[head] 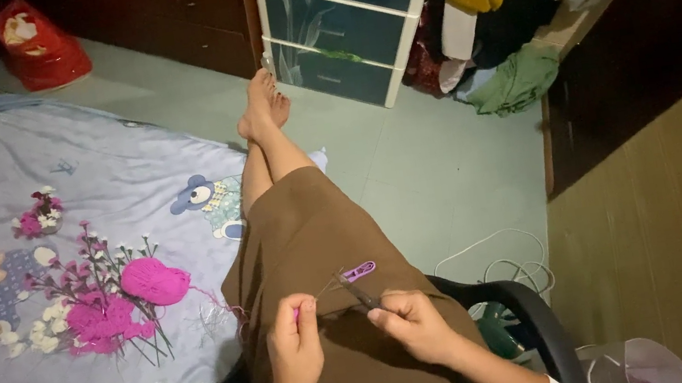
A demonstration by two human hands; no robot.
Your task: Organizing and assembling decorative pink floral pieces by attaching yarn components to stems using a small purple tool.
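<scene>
I sit on a dark chair with a brown skirt (311, 232) over my lap and my bare legs stretched out. My left hand (297, 347) pinches a small pink piece with a thin strand running up from it. My right hand (413, 325) grips a small thread snipper (357, 283) with a purple handle, its blades pointing at that strand. A ball of magenta yarn (154, 281) lies on the blanket to my left, beside a bunch of pink and white handmade flowers (93, 309) on thin stems.
A pale blue blanket with cartoon animals (17, 375) covers the floor on the left. A plastic drawer unit (347, 19) stands ahead by my feet, heaped clothes (502, 5) to its right. White cable (505, 261) coils by the chair arm (521, 309). A red object (40, 47) sits far left.
</scene>
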